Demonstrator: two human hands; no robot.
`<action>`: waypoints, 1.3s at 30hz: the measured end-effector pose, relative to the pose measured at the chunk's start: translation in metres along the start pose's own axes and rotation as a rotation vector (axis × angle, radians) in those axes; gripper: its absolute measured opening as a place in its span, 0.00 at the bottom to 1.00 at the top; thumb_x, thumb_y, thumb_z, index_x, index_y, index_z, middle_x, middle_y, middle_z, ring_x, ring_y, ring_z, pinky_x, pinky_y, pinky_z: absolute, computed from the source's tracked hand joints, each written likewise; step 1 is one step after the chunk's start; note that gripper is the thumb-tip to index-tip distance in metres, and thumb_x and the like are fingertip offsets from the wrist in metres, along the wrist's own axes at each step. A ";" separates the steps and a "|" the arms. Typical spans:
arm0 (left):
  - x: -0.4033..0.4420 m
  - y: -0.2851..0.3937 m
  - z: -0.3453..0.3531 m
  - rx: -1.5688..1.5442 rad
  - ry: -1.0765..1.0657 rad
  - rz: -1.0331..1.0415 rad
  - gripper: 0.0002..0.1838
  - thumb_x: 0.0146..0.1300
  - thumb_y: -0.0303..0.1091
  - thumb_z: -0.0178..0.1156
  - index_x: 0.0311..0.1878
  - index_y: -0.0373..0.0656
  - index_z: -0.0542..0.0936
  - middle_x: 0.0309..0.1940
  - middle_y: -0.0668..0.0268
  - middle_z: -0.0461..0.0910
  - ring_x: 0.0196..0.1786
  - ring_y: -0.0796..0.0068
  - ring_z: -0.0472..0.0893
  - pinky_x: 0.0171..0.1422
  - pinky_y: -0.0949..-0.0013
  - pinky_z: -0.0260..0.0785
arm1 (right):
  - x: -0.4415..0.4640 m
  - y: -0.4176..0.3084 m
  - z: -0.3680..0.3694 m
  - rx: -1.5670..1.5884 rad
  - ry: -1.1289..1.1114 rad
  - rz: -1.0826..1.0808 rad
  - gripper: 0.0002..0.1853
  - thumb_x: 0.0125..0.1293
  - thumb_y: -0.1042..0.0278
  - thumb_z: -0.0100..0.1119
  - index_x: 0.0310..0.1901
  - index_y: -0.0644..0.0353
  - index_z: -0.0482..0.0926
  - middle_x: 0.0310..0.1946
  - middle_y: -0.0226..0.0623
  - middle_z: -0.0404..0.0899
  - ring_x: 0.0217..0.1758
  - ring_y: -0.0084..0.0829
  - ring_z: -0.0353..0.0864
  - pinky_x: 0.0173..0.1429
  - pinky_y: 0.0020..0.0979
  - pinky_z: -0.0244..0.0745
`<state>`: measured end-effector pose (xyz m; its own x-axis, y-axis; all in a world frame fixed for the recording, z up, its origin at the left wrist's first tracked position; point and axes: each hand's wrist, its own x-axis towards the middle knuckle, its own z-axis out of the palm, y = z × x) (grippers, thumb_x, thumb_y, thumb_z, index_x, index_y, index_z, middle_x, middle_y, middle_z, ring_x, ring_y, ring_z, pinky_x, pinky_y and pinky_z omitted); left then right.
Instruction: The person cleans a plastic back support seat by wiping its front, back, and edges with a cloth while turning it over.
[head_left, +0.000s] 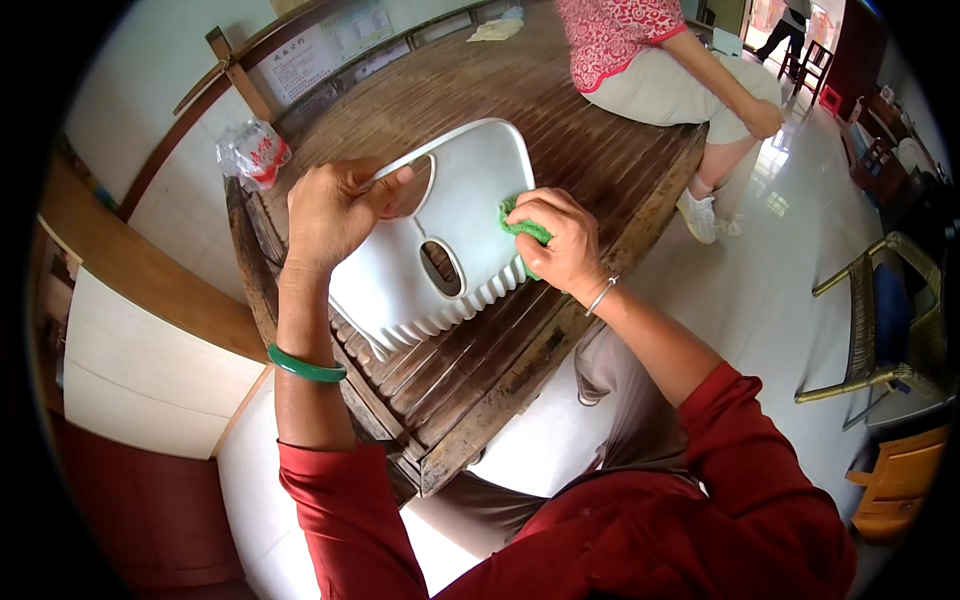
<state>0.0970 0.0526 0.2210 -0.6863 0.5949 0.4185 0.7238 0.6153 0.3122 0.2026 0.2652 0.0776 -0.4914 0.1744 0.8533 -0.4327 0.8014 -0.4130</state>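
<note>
A white plastic panel (480,170) with a raised rim, cut-out openings and a ridged lower edge is held up at a tilt above the bamboo bed. What kind of article it belongs to, I cannot tell. My left hand (335,210), with a green bangle on its wrist, is closed on the panel's upper left rim. Bunched in my right hand (562,238) is a green cloth (525,228), pressed against the panel's right edge. The fingers of that hand are curled round the cloth and hide part of it.
Under the panel lies a slatted bamboo bed (455,85) with a wooden frame. Another person (650,75) sits on its far right edge. A clear plastic bag (252,152) rests at the left corner. At right stands a folding chair (880,310).
</note>
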 end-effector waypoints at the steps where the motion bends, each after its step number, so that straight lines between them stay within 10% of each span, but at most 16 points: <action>1: 0.000 0.000 0.000 -0.008 0.025 0.002 0.22 0.62 0.53 0.65 0.21 0.45 0.82 0.15 0.71 0.81 0.22 0.76 0.81 0.32 0.70 0.70 | 0.004 -0.001 -0.002 -0.001 0.005 -0.004 0.09 0.47 0.78 0.59 0.32 0.57 0.80 0.36 0.33 0.81 0.40 0.39 0.80 0.43 0.35 0.78; 11: -0.009 -0.014 -0.002 -0.065 0.049 -0.028 0.22 0.63 0.53 0.64 0.22 0.46 0.83 0.16 0.71 0.82 0.23 0.78 0.82 0.32 0.71 0.70 | 0.063 -0.003 0.030 0.023 0.263 -0.250 0.14 0.49 0.79 0.57 0.40 0.59 0.81 0.42 0.37 0.80 0.42 0.42 0.80 0.47 0.37 0.78; 19: -0.003 -0.013 0.003 0.102 0.146 0.038 0.25 0.62 0.55 0.62 0.22 0.42 0.79 0.14 0.60 0.75 0.23 0.53 0.76 0.30 0.59 0.66 | 0.006 0.020 0.013 -0.191 0.052 -0.029 0.14 0.50 0.78 0.59 0.40 0.57 0.82 0.41 0.33 0.82 0.41 0.39 0.81 0.44 0.36 0.79; 24: -0.009 -0.019 -0.003 -0.018 0.101 -0.128 0.21 0.63 0.54 0.63 0.23 0.48 0.83 0.17 0.72 0.82 0.25 0.74 0.83 0.35 0.70 0.71 | 0.020 0.011 0.018 0.179 0.052 0.208 0.13 0.53 0.79 0.58 0.41 0.59 0.82 0.40 0.39 0.81 0.43 0.41 0.82 0.48 0.36 0.77; 31: -0.011 -0.023 -0.005 -0.072 0.136 -0.088 0.21 0.63 0.53 0.63 0.24 0.46 0.83 0.16 0.70 0.82 0.23 0.74 0.83 0.33 0.70 0.71 | 0.074 -0.038 0.070 0.265 0.378 -0.054 0.17 0.56 0.79 0.59 0.49 0.63 0.78 0.48 0.45 0.78 0.47 0.44 0.79 0.52 0.37 0.76; 39: -0.010 -0.032 -0.007 -0.094 0.083 -0.055 0.22 0.62 0.53 0.64 0.21 0.46 0.83 0.16 0.70 0.82 0.22 0.76 0.83 0.31 0.69 0.70 | 0.046 -0.046 0.077 0.044 0.211 -0.252 0.27 0.49 0.82 0.60 0.55 0.61 0.79 0.49 0.38 0.75 0.47 0.41 0.76 0.49 0.37 0.75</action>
<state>0.0815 0.0239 0.2126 -0.7193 0.5143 0.4669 0.6917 0.5922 0.4133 0.1413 0.1928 0.1116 -0.1995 0.0924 0.9755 -0.5550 0.8098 -0.1903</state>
